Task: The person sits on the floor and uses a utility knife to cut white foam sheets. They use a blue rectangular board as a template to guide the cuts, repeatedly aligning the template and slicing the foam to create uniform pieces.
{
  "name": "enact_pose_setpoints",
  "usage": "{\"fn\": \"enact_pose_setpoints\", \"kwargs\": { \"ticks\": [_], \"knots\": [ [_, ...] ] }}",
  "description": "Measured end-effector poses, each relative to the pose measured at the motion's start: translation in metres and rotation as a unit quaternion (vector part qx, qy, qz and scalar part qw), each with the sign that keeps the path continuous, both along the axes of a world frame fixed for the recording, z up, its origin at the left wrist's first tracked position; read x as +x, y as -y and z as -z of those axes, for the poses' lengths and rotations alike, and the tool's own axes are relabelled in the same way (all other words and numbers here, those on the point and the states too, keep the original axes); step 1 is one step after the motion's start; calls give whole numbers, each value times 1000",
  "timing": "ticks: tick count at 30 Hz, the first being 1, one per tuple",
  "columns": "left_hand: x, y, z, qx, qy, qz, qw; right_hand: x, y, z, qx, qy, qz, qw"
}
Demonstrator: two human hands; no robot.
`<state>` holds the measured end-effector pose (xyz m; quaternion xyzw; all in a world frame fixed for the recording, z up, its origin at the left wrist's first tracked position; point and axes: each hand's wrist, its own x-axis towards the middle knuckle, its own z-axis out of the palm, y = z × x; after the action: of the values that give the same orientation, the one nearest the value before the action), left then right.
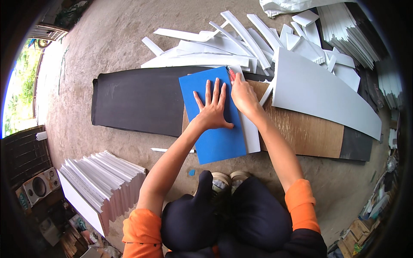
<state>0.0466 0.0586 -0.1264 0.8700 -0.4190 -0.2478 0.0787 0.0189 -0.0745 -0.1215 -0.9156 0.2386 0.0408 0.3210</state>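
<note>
My left hand (212, 107) lies flat, fingers spread, on a blue rectangular sheet (215, 137) that rests on the floor. Under the blue sheet's right edge a white sheet (251, 135) sticks out as a narrow strip. My right hand (243, 95) grips a red-handled knife (231, 74) at the top right edge of the blue sheet, its tip near the white strip's far end. Both sheets lie on a brown board (309, 131), which sits on a long black mat (137, 101).
A heap of white strips and offcuts (232, 45) lies beyond the mat. A large white sheet (318, 92) leans at the right. A stack of cut white sheets (101, 180) stands at my lower left, another stack (348, 30) at upper right. A speaker (41, 185) sits far left.
</note>
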Motion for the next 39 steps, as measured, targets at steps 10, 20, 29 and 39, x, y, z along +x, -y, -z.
{"fn": "enact_pose_setpoints", "kwargs": {
  "ticks": [10,20,29,39],
  "knots": [
    [-3,1,3,11,15,-9,1000,12,-4,-16,7,-52,7,999],
    [-7,-3,9,-24,37,-35,998,-99,-23,-33,78,-203,-19,976],
    [-57,-3,-8,-167,156,-43,972,-112,-19,-19,23,-165,-22,986],
    [-113,-44,-27,-110,131,100,980,-104,-26,-41,118,-207,31,971]
  ]
}}
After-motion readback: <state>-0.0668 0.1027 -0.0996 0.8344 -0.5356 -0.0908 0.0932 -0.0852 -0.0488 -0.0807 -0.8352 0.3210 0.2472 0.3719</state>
